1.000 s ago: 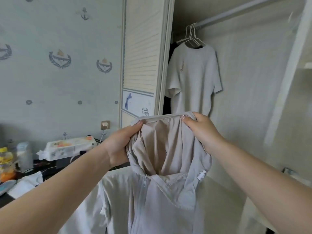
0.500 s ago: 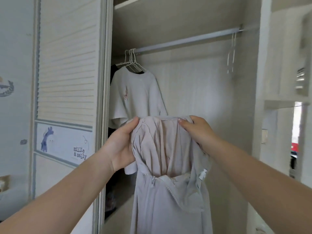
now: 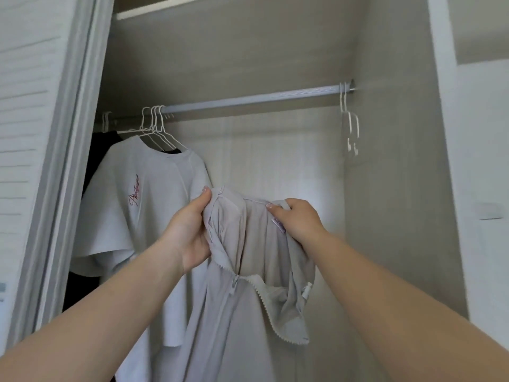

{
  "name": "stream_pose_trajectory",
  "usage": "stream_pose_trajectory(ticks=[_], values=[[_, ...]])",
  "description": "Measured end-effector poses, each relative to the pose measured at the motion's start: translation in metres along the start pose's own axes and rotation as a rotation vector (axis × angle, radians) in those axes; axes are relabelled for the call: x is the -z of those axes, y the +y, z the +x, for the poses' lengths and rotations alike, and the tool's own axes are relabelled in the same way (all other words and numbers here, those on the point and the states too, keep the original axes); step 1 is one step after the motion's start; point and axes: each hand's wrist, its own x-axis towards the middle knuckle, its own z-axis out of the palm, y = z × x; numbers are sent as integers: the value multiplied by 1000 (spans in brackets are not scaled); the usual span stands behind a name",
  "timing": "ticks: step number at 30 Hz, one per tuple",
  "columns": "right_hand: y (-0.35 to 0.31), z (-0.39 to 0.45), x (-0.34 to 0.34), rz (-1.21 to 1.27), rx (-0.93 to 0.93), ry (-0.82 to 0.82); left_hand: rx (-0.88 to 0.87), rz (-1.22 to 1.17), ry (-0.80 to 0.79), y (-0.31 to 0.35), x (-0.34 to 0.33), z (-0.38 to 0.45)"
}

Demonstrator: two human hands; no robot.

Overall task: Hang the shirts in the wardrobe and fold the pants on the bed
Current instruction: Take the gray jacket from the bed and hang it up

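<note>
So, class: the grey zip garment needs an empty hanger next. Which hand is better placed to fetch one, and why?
Probably the right hand: the spare hangers hang at the rail's right end, on its side. The left hand can hold the garment.

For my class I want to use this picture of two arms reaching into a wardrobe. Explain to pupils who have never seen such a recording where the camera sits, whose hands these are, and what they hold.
There is no machine here. A person wears one wide-angle camera on the head, so you look forward and down along their own arms. The left hand and the right hand each grip the top edge of a light grey zip-up hooded top, which hangs down between them and is not on a hanger yet. Ahead is an open wardrobe with a metal rail. On the rail's left end hangs a white T-shirt with red lettering, beside a dark garment. Empty white hangers hang at the right end.
</note>
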Motion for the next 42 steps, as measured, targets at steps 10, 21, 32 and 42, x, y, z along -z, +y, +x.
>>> stream_pose_trajectory(ticks=[10, 21, 32, 42], values=[[1, 90, -14, -189, 103, 20, -94, 61, -12, 10, -1, 118], [-54, 136, 57, -1283, 414, 342, -183, 57, -190, 14, -33, 213], [-76, 139, 109, -1945, 108, 400, -183, 11, -309, 7, -47, 244], [-61, 151, 109, -1639, -35, 422, -154, -40, -316, 6, -36, 256]])
